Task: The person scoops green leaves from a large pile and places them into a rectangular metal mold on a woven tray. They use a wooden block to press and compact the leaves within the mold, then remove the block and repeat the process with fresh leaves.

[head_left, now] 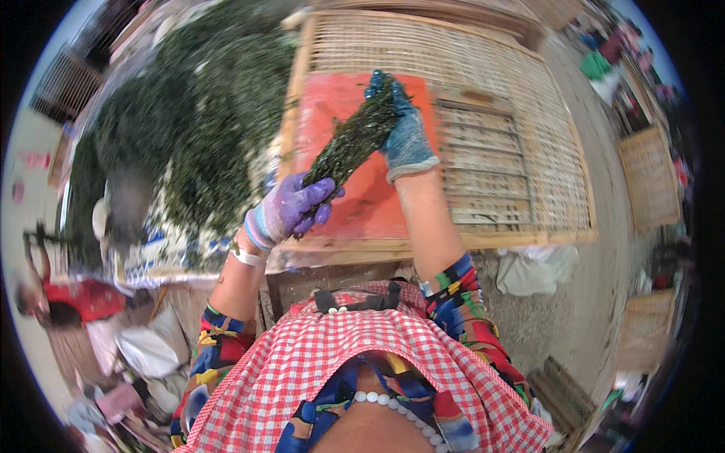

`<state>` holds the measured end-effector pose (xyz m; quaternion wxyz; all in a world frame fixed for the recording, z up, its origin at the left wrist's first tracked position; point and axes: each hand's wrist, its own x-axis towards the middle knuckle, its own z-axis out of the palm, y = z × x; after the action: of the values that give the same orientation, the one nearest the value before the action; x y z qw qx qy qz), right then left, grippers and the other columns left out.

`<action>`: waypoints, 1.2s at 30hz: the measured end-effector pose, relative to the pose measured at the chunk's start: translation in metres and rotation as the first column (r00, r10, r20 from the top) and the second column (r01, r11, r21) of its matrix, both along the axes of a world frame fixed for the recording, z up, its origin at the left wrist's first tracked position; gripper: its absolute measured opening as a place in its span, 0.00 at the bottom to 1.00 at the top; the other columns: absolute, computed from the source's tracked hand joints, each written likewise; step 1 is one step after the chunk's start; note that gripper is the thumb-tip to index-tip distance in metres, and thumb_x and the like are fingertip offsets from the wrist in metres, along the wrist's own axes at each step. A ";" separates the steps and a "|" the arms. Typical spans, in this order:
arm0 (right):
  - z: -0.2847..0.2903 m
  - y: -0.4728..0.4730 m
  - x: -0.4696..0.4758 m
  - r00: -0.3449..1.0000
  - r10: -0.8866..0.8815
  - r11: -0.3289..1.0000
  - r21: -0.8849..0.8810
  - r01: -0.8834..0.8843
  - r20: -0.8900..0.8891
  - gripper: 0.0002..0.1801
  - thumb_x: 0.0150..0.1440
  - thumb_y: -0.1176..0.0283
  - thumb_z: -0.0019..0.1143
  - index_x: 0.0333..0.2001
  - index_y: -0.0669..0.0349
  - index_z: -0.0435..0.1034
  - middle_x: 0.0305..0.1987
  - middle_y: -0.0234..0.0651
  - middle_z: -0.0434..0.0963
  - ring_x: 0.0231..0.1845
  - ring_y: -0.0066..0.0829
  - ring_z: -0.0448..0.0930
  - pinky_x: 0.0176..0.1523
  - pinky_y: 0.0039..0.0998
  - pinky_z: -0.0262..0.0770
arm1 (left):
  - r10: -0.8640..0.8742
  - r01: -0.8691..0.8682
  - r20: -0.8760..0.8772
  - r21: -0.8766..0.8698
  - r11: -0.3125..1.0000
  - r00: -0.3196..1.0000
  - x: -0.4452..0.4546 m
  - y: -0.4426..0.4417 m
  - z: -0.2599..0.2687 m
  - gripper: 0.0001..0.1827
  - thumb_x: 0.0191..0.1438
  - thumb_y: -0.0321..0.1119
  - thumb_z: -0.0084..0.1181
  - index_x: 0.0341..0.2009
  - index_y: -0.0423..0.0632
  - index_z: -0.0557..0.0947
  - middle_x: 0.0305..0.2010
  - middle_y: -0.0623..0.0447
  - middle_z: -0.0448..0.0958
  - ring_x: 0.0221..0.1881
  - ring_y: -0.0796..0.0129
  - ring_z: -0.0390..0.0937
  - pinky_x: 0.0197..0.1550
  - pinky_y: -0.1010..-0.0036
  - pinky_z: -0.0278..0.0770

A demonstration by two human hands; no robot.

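Between my two gloved hands stretches a bundle of wet dark-green seaweed [354, 144], slanting over a red board [374, 209]. My left hand [291, 208], in a purple-and-white glove, is closed around its lower end. Its upper end is gripped by my right hand [399, 122], which wears a blue rubber-coated glove. The red board lies on a woven bamboo rack [487, 51] with a wooden frame. Right of the board, a slatted frame [484, 161] rests on the same rack.
A large heap of loose seaweed [215, 113] lies to the left, beside the rack. White sacks [535, 272] sit beneath the rack's near right edge. At far left is a person in red [85, 300]. More woven racks [648, 178] stand along the right side.
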<state>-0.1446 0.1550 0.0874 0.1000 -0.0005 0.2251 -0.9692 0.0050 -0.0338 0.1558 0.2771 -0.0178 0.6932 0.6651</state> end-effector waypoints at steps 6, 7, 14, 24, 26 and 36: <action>0.051 0.250 -0.042 0.893 -0.440 0.856 0.253 0.450 -0.098 0.21 0.66 0.58 0.48 0.55 0.62 0.70 0.56 0.40 0.77 0.52 0.37 0.77 0.58 0.40 0.74 | -0.295 0.286 -0.110 -0.088 0.954 0.949 -0.137 0.210 0.028 0.16 0.63 0.46 0.53 0.39 0.45 0.79 0.20 0.59 0.74 0.14 0.82 0.62 0.15 0.82 0.58; 0.057 0.279 -0.047 0.880 -0.454 0.819 0.322 0.474 -0.141 0.21 0.67 0.58 0.46 0.55 0.62 0.70 0.56 0.41 0.77 0.52 0.38 0.77 0.59 0.42 0.73 | -0.311 0.301 -0.125 -0.091 0.949 0.942 -0.158 0.239 0.022 0.15 0.63 0.45 0.54 0.38 0.46 0.79 0.20 0.59 0.74 0.14 0.82 0.62 0.15 0.82 0.58; -0.050 0.405 -0.113 0.842 -0.507 0.828 0.377 0.416 0.183 0.26 0.65 0.54 0.48 0.58 0.62 0.69 0.57 0.41 0.76 0.55 0.38 0.76 0.61 0.38 0.72 | -0.558 0.298 -0.222 -0.660 0.689 0.800 -0.278 0.350 -0.078 0.16 0.59 0.43 0.59 0.40 0.41 0.82 0.27 0.57 0.79 0.19 0.76 0.72 0.23 0.75 0.71; -0.044 0.389 -0.075 0.943 -0.224 -0.122 0.967 0.226 -0.248 0.16 0.62 0.59 0.56 0.46 0.57 0.78 0.44 0.41 0.83 0.43 0.37 0.83 0.49 0.36 0.80 | -0.606 0.589 0.182 -0.557 0.585 0.774 -0.317 0.273 -0.096 0.17 0.57 0.45 0.61 0.39 0.43 0.83 0.25 0.52 0.81 0.18 0.72 0.73 0.18 0.76 0.67; 0.008 0.333 -0.076 0.952 -0.005 -0.263 0.919 0.293 -0.305 0.12 0.63 0.64 0.52 0.42 0.56 0.80 0.47 0.42 0.82 0.45 0.41 0.83 0.49 0.38 0.81 | -0.441 0.537 0.315 -0.377 0.755 0.840 -0.310 0.258 -0.099 0.15 0.57 0.45 0.62 0.37 0.45 0.84 0.25 0.53 0.81 0.17 0.74 0.70 0.18 0.78 0.64; -0.046 0.317 -0.114 0.918 0.317 -0.717 0.574 0.395 -0.236 0.10 0.56 0.69 0.52 0.39 0.53 0.80 0.42 0.41 0.83 0.42 0.42 0.83 0.46 0.44 0.80 | -0.223 -0.278 -0.522 -0.714 0.642 0.823 -0.253 0.221 -0.074 0.15 0.58 0.43 0.59 0.44 0.48 0.83 0.40 0.44 0.83 0.41 0.53 0.82 0.45 0.64 0.79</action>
<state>-0.2583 0.4722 0.0413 -0.0693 -0.0807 0.9881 -0.1107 -0.2482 0.1877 0.0818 0.0134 0.0539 0.9565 0.2864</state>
